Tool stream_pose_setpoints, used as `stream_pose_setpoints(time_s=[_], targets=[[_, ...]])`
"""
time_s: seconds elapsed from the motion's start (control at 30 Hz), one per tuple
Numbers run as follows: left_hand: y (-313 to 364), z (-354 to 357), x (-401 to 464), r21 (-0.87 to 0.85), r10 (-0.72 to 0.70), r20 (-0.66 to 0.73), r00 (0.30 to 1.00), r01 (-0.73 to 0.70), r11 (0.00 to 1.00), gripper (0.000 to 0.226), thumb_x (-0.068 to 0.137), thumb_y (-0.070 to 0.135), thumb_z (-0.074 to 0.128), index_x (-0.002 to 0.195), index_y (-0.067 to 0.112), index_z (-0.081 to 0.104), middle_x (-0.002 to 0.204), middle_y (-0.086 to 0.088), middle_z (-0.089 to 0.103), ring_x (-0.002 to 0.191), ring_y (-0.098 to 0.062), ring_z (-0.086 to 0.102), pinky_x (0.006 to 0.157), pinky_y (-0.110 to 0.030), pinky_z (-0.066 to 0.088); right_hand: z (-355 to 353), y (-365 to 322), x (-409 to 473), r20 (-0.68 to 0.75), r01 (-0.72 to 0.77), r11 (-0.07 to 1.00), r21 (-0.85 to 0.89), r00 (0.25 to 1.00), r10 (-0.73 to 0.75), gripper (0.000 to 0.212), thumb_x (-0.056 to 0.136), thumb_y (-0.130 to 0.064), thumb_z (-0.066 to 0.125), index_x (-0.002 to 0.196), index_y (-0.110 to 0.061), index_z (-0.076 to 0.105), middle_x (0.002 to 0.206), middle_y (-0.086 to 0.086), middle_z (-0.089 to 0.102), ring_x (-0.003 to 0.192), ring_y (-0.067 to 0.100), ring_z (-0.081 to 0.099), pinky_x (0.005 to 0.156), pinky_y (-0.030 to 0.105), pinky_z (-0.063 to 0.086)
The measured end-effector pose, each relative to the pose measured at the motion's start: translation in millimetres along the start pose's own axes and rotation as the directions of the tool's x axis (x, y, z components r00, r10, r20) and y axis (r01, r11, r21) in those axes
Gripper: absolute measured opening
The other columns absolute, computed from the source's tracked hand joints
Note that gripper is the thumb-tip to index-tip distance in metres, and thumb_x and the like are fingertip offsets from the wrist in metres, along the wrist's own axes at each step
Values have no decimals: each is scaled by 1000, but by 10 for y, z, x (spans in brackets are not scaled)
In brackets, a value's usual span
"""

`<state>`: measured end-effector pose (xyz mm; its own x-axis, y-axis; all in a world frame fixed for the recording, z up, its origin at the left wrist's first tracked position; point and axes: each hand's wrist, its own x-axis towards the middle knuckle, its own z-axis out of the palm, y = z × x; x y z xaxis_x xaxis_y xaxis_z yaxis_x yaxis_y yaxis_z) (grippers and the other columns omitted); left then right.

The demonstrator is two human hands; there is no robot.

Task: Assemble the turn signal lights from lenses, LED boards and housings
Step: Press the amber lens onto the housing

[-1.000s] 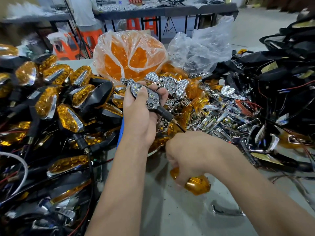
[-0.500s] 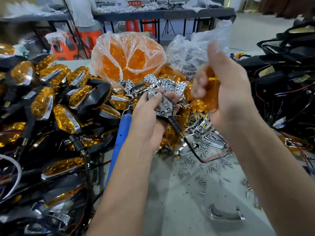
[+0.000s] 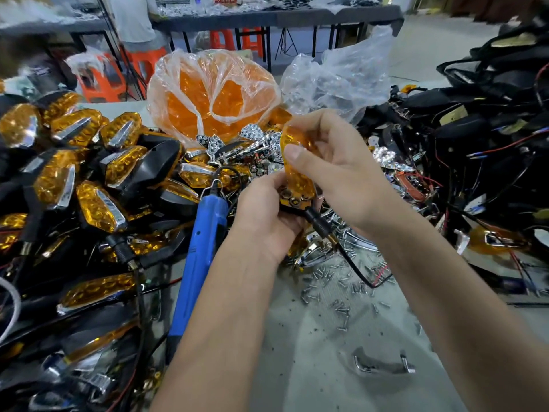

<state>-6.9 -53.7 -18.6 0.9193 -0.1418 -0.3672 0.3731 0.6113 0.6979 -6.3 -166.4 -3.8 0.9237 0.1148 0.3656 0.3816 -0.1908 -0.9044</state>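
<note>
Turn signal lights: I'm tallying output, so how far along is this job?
Done: a pile of finished lights lies at left. In hand: the right hand sets an amber lens onto the housing that the left hand holds. Left: fastening it, judging by loose screws and the blue screwdriver; many bagged lenses remain.
</note>
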Motion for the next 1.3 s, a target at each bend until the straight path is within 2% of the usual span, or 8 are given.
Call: stream_pose_setpoints(time_s=[0.23,0.5,0.63,0.77,0.9,1.03,1.17,1.3], targets=[[50,5,-40,-77,-34,74,997,40,996,24,103,7,42,108,-1,64,106,-19,63,86,-27,64,95,-45,55,-4,52,-8,79,-48,988,144,996,37,24,95,-28,64,117,-20,59,105,-2,61,91,8,59,75,23,50],[-1,-20,5,-17,-61,53,997,62,998,34,104,14,38,90,5,67,80,-13,72,66,-25,73,76,-51,61,10,115,-28,133,-37,998,42,991,32,20,100,-25,63,117,-17,56,109,3,59,98,11,57,90,38,51],[-18,-34,7,57,-45,58,997,42,998,36,104,14,37,88,8,69,83,-12,71,73,-25,72,79,-52,59,-16,116,-14,134,-19,1000,2,991,19,25,95,-29,68,116,-19,60,110,4,63,100,11,60,93,34,53],[-1,-40,4,36,-37,144,989,32,999,62,104,11,35,59,11,78,73,-9,73,65,-21,75,81,-51,58,-47,142,-13,113,26,997,-69,993,-18,21,97,-24,74,115,-20,63,111,5,64,105,20,61,90,43,53],[-4,-21,16,6,-69,190,979,69,998,50,106,15,36,83,-2,77,88,-16,77,78,-26,77,89,-47,60,-120,134,1,77,35,998,-57,997,-30,22,92,-27,77,112,-19,71,109,-2,70,107,19,64,96,56,55],[29,-41,3,-35,-97,236,967,108,994,55,102,16,40,69,0,81,88,-15,77,79,-26,78,89,-44,60,-129,145,6,49,45,999,-29,998,-44,17,87,-28,80,101,-21,74,100,-9,72,99,12,67,96,54,57],[76,-11,-73,-62,-105,244,964,124,990,29,81,9,53,96,0,75,110,-18,72,107,-34,70,108,-51,49,-131,164,7,35,39,999,8,999,-39,16,85,-26,82,97,-23,73,100,-2,72,99,17,65,96,57,55],[84,-18,-82,-105,-95,256,962,126,987,34,78,4,47,102,1,71,109,-16,70,102,-32,69,106,-49,52,-113,136,-19,72,77,996,49,994,-80,13,87,-24,80,97,-27,72,98,-5,70,84,8,62,67,32,49]])
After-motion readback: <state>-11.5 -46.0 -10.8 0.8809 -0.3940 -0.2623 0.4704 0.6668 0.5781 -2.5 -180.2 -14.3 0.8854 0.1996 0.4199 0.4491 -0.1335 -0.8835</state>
